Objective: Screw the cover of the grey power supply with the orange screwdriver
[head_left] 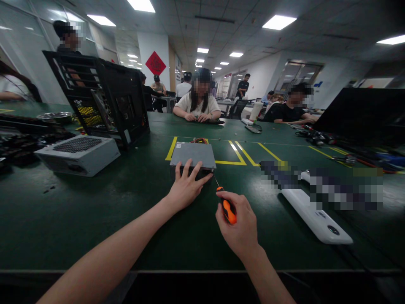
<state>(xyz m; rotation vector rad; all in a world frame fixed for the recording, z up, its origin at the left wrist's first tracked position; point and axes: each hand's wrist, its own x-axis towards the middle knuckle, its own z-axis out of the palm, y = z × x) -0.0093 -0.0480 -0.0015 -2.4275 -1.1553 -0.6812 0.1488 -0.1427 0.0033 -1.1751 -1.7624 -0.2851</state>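
Observation:
A grey metal power supply unit (193, 155) lies on the green table in front of me, its bundle of coloured wires (200, 140) at the far side. My left hand (186, 185) rests on its near edge with the fingers spread over the top and front. In my right hand (238, 219) is an orange and black screwdriver (228, 210), gripped by the handle. Its thin shaft points up and left to the unit's near right corner. Whether the tip touches a screw there is too small to tell.
Left stands a black computer case (104, 97), with a second power supply (79, 154) before it. A white device (316, 215) lies to the right, near a dark monitor (363, 118). Yellow tape (230, 162) marks the green table (142, 249). A person (199, 101) sits opposite.

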